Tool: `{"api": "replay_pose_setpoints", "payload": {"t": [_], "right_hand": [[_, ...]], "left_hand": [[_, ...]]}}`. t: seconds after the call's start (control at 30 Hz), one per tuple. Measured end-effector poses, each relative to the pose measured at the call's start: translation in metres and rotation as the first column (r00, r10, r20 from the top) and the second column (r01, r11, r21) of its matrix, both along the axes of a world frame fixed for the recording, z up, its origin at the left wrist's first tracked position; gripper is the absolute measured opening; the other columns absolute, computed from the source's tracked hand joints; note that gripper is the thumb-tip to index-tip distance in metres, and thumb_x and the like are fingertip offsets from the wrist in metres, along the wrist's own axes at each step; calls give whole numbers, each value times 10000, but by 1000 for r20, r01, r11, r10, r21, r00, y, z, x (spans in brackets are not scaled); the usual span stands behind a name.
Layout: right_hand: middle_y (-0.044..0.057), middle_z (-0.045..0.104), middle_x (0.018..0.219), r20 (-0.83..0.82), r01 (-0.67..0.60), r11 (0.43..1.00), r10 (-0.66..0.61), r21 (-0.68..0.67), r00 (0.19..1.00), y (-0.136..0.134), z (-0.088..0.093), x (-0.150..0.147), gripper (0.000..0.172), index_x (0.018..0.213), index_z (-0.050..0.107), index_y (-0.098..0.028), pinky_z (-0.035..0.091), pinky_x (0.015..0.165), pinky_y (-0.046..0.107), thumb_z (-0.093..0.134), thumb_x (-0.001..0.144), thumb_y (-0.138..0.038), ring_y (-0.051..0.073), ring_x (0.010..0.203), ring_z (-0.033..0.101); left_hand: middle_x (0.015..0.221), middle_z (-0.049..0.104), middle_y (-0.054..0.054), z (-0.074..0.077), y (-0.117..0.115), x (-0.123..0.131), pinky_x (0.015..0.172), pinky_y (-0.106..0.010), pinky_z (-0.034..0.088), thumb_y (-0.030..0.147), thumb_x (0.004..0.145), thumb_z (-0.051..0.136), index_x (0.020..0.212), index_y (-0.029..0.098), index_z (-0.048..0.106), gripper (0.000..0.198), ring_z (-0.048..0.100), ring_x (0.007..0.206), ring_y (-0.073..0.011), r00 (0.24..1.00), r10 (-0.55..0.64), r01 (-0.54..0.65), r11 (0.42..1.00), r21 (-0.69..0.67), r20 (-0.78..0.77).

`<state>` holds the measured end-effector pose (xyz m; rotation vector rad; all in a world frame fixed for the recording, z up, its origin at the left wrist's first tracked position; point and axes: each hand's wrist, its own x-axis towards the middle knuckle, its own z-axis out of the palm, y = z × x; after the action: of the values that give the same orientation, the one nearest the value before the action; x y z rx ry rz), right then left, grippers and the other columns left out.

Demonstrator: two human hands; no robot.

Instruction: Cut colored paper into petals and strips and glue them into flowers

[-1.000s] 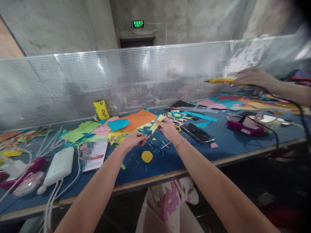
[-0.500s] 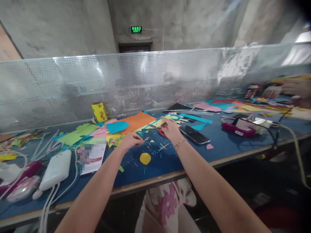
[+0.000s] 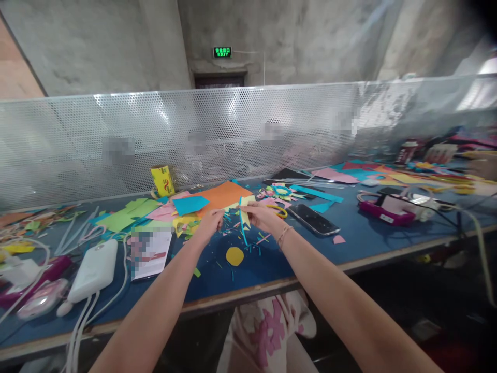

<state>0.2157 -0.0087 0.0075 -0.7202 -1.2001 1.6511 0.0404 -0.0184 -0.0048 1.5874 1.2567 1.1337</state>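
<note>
My right hand (image 3: 264,216) is pinched on a piece of pale yellow paper (image 3: 248,202). A thin blue paper strip (image 3: 243,228) hangs upright at its fingertips. Just left of it, my left hand (image 3: 210,223) has its fingers pressed together; small scraps are close by, but whatever it pinches is unclear. A yellow looped handle (image 3: 280,210), like that of scissors, shows beside my right hand; the rest is hidden. Below the hands lies a yellow paper disc (image 3: 235,256) among tiny blue and pink clippings. Behind them is an orange sheet (image 3: 223,194) with a blue piece (image 3: 190,205).
A black phone (image 3: 313,219) lies right of my right hand. Beyond it stands a purple power strip (image 3: 386,213) with cables. On the left are a white power bank (image 3: 93,270) and green paper (image 3: 130,215). A perforated metal screen (image 3: 217,134) borders the table's back.
My right hand has turned inward, and the pale yellow paper and blue strip now stand between the hands. The left hand has come slightly nearer. The yellow handle now shows beside the right hand.
</note>
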Motion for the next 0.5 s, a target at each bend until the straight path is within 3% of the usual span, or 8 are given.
{"api": "replay_pose_setpoints", "payload": {"t": [0.1, 0.2, 0.27, 0.37, 0.5], "right_hand": [[-9, 614, 625, 83, -23, 997, 17, 70, 996, 2, -3, -4, 225, 711, 606, -141, 450, 555, 211, 756, 566, -225, 80, 533, 539], [-39, 568, 588, 165, -4, 985, -24, 170, 986, 7, -9, -7, 299, 721, 593, -140, 378, 492, 196, 772, 515, -261, 64, 509, 489], [-67, 517, 540, 216, 36, 968, -92, 249, 972, 11, -13, -8, 342, 755, 582, -140, 310, 448, 190, 770, 506, -281, 49, 465, 428], [-78, 492, 520, 275, 85, 934, -188, 347, 943, 15, -17, -11, 376, 802, 568, -136, 286, 449, 196, 748, 531, -325, 46, 447, 393], [-9, 588, 624, 361, 115, 864, -321, 490, 876, 16, -11, -9, 353, 833, 582, -134, 386, 534, 235, 680, 611, -391, 100, 543, 508]], "left_hand": [[389, 384, 34, 3, -3, 0, 461, -234, 259, 528, 701, 549, 432, 169, 403, 472, 354, 404, -77, 991, 36, -30, 998, 47, -131], [621, 565, 3, 4, -7, 5, 526, -222, 347, 508, 632, 645, 654, 158, 562, 361, 499, 553, -99, 994, -48, 52, 998, -40, 100], [758, 602, -18, 4, -9, 8, 580, -227, 391, 481, 602, 687, 786, 162, 590, 381, 544, 647, -110, 960, -107, 137, 986, -98, 259], [666, 569, -4, 2, -9, 10, 559, -224, 387, 420, 561, 738, 753, 141, 593, 369, 517, 585, -90, 963, -126, 164, 976, -144, 240], [527, 505, 39, 1, -8, 8, 491, -205, 352, 370, 570, 738, 701, 142, 575, 308, 453, 476, -60, 979, -108, 135, 979, -152, 175]]}}
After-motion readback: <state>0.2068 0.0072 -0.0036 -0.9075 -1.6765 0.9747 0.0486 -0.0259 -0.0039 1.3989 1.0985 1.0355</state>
